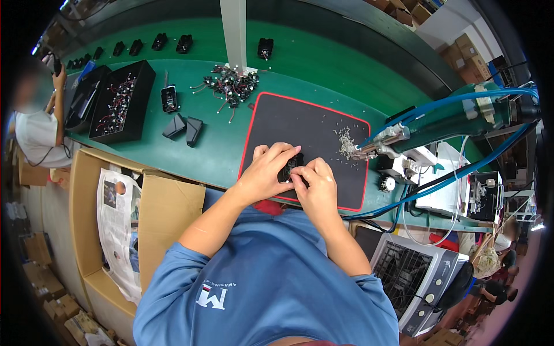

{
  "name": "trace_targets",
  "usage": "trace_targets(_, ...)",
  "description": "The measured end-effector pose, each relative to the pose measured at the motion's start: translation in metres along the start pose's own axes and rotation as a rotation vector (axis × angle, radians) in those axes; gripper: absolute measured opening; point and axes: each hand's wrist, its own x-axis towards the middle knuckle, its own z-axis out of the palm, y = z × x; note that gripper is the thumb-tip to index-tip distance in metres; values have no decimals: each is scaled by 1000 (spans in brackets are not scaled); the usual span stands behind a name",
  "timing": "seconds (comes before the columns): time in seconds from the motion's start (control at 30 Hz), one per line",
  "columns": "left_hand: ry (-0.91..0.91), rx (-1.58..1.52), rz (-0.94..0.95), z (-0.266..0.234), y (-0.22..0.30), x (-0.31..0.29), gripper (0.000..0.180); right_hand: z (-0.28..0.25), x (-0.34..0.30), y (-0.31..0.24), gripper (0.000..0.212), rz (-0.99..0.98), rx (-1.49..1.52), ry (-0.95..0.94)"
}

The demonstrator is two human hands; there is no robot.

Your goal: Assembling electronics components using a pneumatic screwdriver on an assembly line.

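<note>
Blue shirt (271,259); left hand (262,174) clamped on black housing (292,165), presumably steadying it for right hand (317,187), fingertips bunched, grip unclear; pale pieces (346,143) heaped on red-edged mat (306,121), seemingly for reach.

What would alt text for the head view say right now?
Left hand holds a small black housing, right hand touching it, over a red-edged black mat. Small pale pieces lie heaped on the mat's right side; a pile of wired components lies on the green table.
</note>
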Motion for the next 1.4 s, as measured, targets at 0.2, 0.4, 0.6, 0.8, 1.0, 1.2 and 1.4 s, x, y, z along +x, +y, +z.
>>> trace_targets(0.2, 30, 11, 37, 3, -1, 1, 86, -1, 2, -1, 14, 101, 11, -54)
trace_targets(0.4, 52, -47, 36, -2, 1, 5, 81, -34, 3, -13, 24, 90, 156, -52)
trace_targets(0.6, 4, -57, 62, -6, 2, 15, 64, -126, 70, -23, 61, -343, 210, 842)
trace_targets(0.8, 19, -35, 53, -3, -2, 14, 53, -153, 142, -25, 61, -93, 805, 474)
trace_targets(1.0, 14, 9, 47, -2, -2, 14, 48, -129, 123, -45, 101, -109, 937, 507)
trace_targets(1.2, -3, 40, 68, -4, -3, 13, 48, -91, 84, -55, 114, -106, 1057, 372)
trace_targets(1.4, 2, 18, 62, -4, -1, 13, 62, -75, 73, -54, 115, -55, 1070, 292)
